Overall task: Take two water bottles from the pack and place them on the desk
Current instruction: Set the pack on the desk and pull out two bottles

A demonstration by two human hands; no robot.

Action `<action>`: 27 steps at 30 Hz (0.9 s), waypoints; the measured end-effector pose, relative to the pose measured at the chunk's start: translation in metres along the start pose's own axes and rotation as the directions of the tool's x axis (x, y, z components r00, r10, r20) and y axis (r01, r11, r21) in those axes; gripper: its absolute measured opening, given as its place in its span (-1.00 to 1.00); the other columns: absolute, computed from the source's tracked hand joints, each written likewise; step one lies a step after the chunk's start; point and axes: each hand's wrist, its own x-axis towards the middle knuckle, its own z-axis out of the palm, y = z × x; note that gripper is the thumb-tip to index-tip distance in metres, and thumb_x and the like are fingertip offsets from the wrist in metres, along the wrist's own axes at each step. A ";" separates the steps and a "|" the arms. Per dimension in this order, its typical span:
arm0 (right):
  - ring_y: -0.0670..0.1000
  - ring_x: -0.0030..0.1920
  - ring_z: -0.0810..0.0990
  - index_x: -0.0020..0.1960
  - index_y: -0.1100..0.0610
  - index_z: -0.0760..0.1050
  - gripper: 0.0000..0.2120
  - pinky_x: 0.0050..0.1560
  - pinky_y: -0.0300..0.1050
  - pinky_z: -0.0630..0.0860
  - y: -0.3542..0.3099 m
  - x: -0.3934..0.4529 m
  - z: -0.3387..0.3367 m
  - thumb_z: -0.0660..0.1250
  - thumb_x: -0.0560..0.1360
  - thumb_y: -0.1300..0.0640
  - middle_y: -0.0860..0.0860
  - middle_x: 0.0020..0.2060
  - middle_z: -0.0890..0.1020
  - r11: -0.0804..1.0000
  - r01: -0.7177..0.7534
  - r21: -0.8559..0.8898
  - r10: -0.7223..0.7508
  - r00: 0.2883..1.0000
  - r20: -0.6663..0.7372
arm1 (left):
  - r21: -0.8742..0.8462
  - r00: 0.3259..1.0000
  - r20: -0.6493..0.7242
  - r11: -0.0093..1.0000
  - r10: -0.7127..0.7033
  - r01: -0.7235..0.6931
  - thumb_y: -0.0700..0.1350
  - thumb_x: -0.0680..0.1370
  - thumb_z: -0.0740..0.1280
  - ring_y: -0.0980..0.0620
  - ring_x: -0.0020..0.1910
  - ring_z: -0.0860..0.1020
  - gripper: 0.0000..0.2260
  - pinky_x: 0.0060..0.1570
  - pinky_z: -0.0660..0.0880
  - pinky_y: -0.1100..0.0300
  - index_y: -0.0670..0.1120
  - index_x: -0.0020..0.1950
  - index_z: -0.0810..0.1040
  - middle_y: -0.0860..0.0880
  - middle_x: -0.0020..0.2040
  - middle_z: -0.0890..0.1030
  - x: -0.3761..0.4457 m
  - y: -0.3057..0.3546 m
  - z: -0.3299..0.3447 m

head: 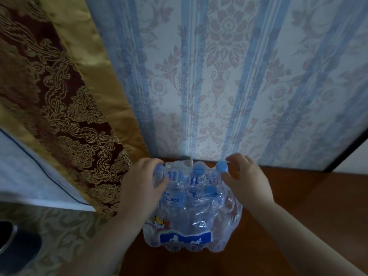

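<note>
Shrink-wrapped pack (191,212) of water bottles sits on the brown wooden desk (298,206), far end close to the wall; clear plastic film with a blue label strip along its near end and a barcode patch near the top left; blue bottle caps (198,168) poke up in rows under the film, wrap looks torn open at the far edge; all bottles in the pack, none standing loose on the desk; left hand (143,184) clamped on the pack's far-left corner, fingers curled over a capped bottle, thumb pressing the film; right hand (247,180) at the far-right corner, fingers bent around the blue cap (222,166) there, thumb against the wrap, whether it truly pinches the cap cannot be told; hands apart, one on each side of the pack; both forearms bare; wall behind is striped blue-and-white floral wallpaper (229,76); to the left a dark red and gold patterned curtain (65,96) hangs; patterned carpet (65,236) lower left with a dark round object (18,248) at the edge, unclear what.
</note>
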 end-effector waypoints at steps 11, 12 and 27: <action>0.04 -0.05 0.58 -0.02 0.04 0.61 -0.75 -0.21 -0.12 0.49 -0.062 0.034 -0.005 0.39 0.41 -0.09 0.00 -0.06 0.64 0.841 0.421 -0.340 -0.111 0.749 0.654 | 0.227 0.614 0.789 0.918 0.023 -0.325 0.00 0.56 0.31 0.00 0.06 0.59 -0.82 0.08 0.38 0.12 0.01 0.00 0.69 0.03 0.00 0.69 0.059 0.040 0.000; 0.05 -0.05 0.58 -0.01 0.05 0.59 -0.73 -0.22 -0.12 0.47 -0.062 0.033 -0.005 0.39 0.40 -0.11 0.00 -0.06 0.63 0.828 0.438 -0.350 -0.108 0.738 0.666 | 0.203 0.572 0.820 0.933 0.005 -0.298 0.03 0.56 0.31 -0.02 0.03 0.60 -0.80 -0.02 0.40 0.13 -0.02 -0.02 0.68 -0.02 -0.03 0.68 0.059 0.039 0.000; 0.03 -0.15 0.55 0.00 0.12 0.46 -0.58 -0.33 -0.16 0.35 -0.042 0.020 0.023 0.38 0.36 -0.18 0.03 -0.09 0.60 0.834 0.451 -0.318 -0.141 0.731 0.667 | 0.273 0.740 0.667 0.896 0.085 -0.349 0.19 0.33 0.46 0.01 -0.31 0.43 -0.64 -0.32 0.26 0.14 -0.02 -0.28 0.38 0.04 -0.31 0.44 0.023 0.036 0.007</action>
